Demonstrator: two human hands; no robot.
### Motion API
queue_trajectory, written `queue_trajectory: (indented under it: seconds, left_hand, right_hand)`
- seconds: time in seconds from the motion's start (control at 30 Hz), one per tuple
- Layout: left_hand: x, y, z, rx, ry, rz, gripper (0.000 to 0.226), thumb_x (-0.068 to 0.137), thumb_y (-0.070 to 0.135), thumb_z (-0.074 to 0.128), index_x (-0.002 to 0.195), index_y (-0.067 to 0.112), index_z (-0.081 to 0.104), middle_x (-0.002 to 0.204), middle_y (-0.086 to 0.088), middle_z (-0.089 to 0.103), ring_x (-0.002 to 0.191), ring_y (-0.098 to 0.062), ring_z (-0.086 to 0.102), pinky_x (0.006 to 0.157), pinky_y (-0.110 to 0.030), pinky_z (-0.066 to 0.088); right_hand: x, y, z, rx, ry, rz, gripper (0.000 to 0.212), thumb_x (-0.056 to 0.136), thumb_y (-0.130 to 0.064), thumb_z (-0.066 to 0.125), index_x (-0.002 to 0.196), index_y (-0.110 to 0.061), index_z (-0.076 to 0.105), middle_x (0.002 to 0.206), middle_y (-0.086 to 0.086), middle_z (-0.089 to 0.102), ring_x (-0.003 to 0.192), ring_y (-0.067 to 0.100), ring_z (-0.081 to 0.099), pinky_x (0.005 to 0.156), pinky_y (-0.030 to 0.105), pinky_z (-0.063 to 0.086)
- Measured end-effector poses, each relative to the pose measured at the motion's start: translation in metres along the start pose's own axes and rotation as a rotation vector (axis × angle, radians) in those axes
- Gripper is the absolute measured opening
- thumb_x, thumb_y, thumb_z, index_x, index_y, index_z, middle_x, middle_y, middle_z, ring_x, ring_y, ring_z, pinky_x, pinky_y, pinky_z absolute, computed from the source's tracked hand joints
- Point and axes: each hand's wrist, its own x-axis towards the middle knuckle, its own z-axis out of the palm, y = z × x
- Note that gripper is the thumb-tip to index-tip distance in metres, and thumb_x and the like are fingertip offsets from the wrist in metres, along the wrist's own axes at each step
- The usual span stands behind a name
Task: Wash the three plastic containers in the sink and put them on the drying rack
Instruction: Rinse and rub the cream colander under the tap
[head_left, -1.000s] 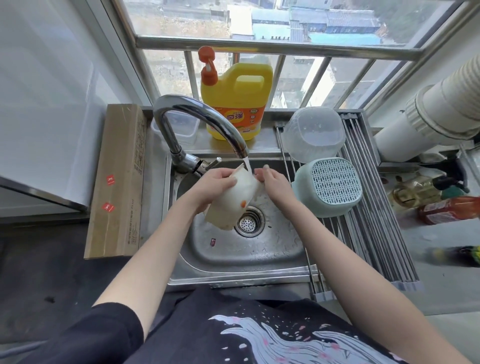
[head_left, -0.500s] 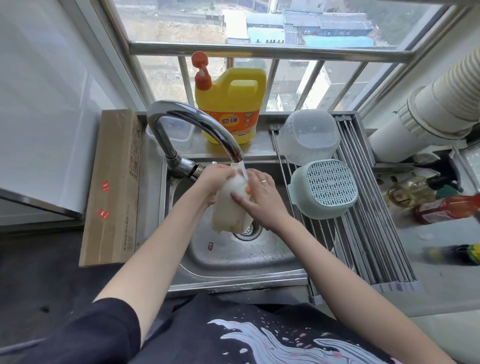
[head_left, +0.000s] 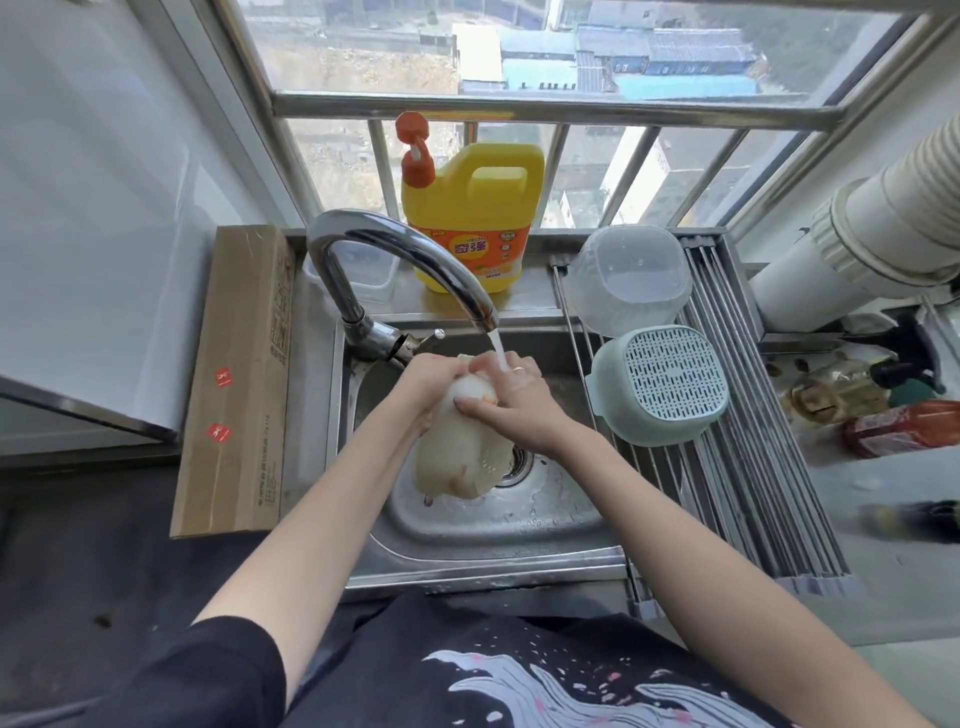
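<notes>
Bright daylight through the window (head_left: 519, 78), soft shadows only. Glare on the faucet (head_left: 415, 254) and the white wall panel (head_left: 104, 208). Strong wide-angle bending at edges; bottles (head_left: 883, 421) at right smeared, out of focus.

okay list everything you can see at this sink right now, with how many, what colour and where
White container: one, whitish, held over the sink under the running water
Clear container: one, upside down at the rack's far end
Green container: one, pale green, upside down on the drying rack
Faucet: one, chrome, running
Sink: one, steel
Detergent jug: one, yellow, orange pump, windowsill
Cardboard box: one, brown, left of sink
Bottles: several, counter far right
Left hand: gripping the white container
Right hand: on it too
</notes>
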Motion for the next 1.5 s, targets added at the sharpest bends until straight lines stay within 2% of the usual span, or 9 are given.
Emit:
queue_trajectory:
  seconds: [0.2,0.43,0.57,0.73,0.87,0.97,1.17,1.37,1.5]
  left_hand:
    - [-0.003,-0.004,0.012,0.065,0.024,0.057,0.04,0.085,-0.002,0.055,0.047,0.013,0.052,0.04,0.005,0.047,0.043,-0.01,0.042,0.045,-0.021,0.032]
    - [0.014,0.005,0.024,0.065,0.115,0.174,0.02,0.058,0.024,0.053,0.066,0.008,0.062,0.071,-0.014,0.054,0.073,-0.02,0.049,0.066,-0.037,0.044]
    - [0.0,0.018,0.025,0.144,0.149,0.24,0.014,0.06,0.025,0.05,0.052,0.014,0.054,0.068,-0.01,0.056,0.069,-0.02,0.047,0.067,-0.031,0.04]
    - [0.0,0.01,0.025,0.14,0.114,0.241,0.026,0.076,0.006,0.052,0.052,0.014,0.052,0.049,0.003,0.045,0.067,-0.02,0.037,0.062,-0.029,0.03]
    - [0.002,0.007,0.028,0.145,0.096,0.247,0.013,0.067,0.016,0.053,0.056,0.015,0.06,0.066,-0.012,0.049,0.071,-0.021,0.043,0.066,-0.031,0.034]
    - [0.007,0.012,0.028,0.062,0.101,0.201,0.009,0.055,0.016,0.055,0.058,0.01,0.062,0.075,-0.016,0.057,0.074,-0.021,0.052,0.07,-0.034,0.042]
    - [0.004,0.0,0.027,0.134,0.078,0.144,0.028,0.069,0.014,0.057,0.041,0.015,0.055,0.052,-0.004,0.046,0.061,-0.02,0.04,0.059,-0.03,0.031]
    - [0.024,0.007,0.025,0.106,0.156,0.154,0.018,0.079,0.003,0.057,0.062,0.007,0.061,0.073,-0.015,0.059,0.076,-0.023,0.054,0.07,-0.036,0.046]
    - [0.017,0.005,0.021,0.18,0.1,0.045,0.016,0.091,0.011,0.056,0.085,-0.001,0.065,0.077,-0.012,0.058,0.08,-0.023,0.055,0.07,-0.032,0.046]
  right_hand:
    - [0.007,0.012,0.004,0.297,0.105,0.194,0.043,0.086,-0.043,0.027,0.106,-0.022,0.058,0.098,0.005,0.048,0.106,0.028,0.04,0.086,0.034,0.028]
    - [-0.001,-0.01,0.022,-0.106,0.216,0.12,0.062,0.093,-0.046,0.03,0.138,-0.006,0.043,0.136,0.019,0.049,0.13,0.037,0.041,0.109,0.044,0.03]
    - [-0.001,-0.009,0.013,-0.175,0.413,-0.007,0.051,0.093,-0.039,0.033,0.126,-0.008,0.057,0.112,0.015,0.062,0.102,0.036,0.054,0.084,0.044,0.041]
    - [0.021,0.005,-0.005,0.328,0.438,0.191,0.029,0.093,-0.016,0.043,0.088,-0.01,0.07,0.096,0.01,0.067,0.098,0.031,0.056,0.089,0.044,0.039]
    - [0.013,0.002,0.002,0.057,0.247,0.221,0.05,0.09,-0.038,0.029,0.117,-0.012,0.061,0.119,0.013,0.06,0.116,0.034,0.05,0.098,0.048,0.038]
    - [-0.007,-0.012,0.017,-0.217,0.181,0.099,0.064,0.093,-0.049,0.025,0.145,-0.013,0.034,0.143,0.012,0.044,0.138,0.031,0.031,0.115,0.05,0.014]
    - [0.014,0.017,-0.01,0.181,0.28,0.169,0.052,0.091,-0.033,0.022,0.091,-0.004,0.066,0.092,0.016,0.065,0.093,0.033,0.056,0.081,0.04,0.04]
    - [-0.006,-0.017,0.013,-0.226,0.127,0.098,0.055,0.097,-0.042,0.033,0.144,-0.013,0.035,0.144,0.015,0.043,0.141,0.028,0.028,0.116,0.053,0.004]
    - [-0.006,-0.006,0.011,-0.087,0.267,-0.018,0.059,0.089,-0.047,0.02,0.117,-0.012,0.058,0.106,0.012,0.061,0.103,0.032,0.055,0.095,0.046,0.035]
